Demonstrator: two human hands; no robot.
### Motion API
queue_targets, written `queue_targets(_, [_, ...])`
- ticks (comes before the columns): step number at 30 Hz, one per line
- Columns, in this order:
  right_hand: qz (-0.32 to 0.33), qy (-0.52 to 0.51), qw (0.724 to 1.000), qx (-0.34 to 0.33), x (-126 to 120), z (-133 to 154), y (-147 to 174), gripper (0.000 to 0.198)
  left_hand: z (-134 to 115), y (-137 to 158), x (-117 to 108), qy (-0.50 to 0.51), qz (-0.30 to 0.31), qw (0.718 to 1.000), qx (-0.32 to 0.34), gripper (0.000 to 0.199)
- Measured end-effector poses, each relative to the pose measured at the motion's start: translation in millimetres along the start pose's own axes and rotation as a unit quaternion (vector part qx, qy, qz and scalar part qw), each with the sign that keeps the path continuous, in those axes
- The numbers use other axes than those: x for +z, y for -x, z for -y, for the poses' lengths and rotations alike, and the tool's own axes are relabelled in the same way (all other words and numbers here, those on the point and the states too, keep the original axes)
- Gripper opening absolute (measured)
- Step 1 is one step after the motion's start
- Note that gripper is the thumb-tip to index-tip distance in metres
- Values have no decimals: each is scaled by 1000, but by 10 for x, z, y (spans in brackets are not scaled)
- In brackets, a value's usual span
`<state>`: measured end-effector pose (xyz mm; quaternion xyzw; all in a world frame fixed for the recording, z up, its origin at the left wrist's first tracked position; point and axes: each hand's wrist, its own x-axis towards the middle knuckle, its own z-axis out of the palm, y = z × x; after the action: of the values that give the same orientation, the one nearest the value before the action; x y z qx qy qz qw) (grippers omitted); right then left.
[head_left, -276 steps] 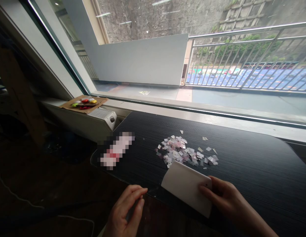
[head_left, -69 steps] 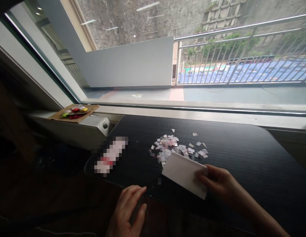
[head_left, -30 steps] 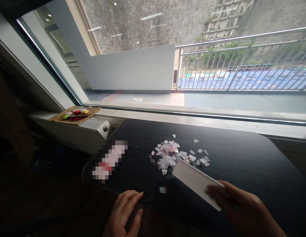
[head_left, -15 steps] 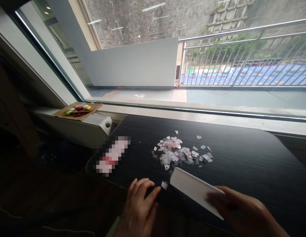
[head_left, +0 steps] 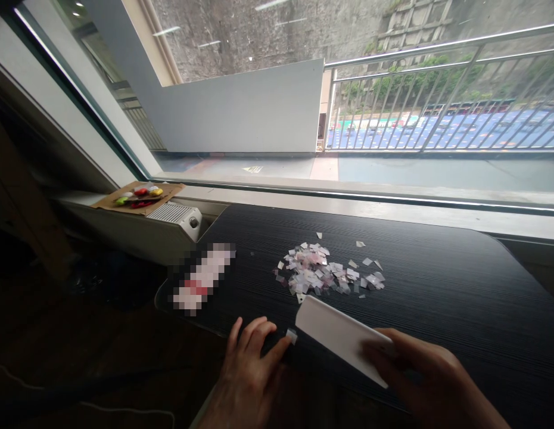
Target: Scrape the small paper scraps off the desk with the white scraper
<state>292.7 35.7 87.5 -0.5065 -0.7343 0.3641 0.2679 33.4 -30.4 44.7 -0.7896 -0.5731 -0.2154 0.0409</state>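
The right hand (head_left: 422,360) grips a white panel (head_left: 337,332) just beside the heaped pale scraps (head_left: 309,269); the left hand (head_left: 250,368), loosely spread, touches a single scrap (head_left: 292,336) near the tabletop (head_left: 438,280)'s front edge.

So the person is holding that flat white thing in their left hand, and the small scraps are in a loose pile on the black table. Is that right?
Not quite: the head view shows the flat white thing in the person's right hand, not the left. The small scraps are indeed in a loose pile on the black table.
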Motion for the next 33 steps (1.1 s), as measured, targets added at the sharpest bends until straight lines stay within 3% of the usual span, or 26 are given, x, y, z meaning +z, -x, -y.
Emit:
queue_targets(12, [26,29,999,-4,31,67,-48,33,68,15,-24,-18,34,999,23,42])
queue_targets(19, [5,80,997,21,-59,39,13,28,75,21,-72,-38,47,997,41,38])
queue_targets(27, [1,19,999,31,-86,7,54,31,-90,-167,-74,-6,42,998,41,36])
queue_targets(33, [-3,19,999,36,-98,-23,88,29,-52,-199,-40,-25,43,999,16,34])
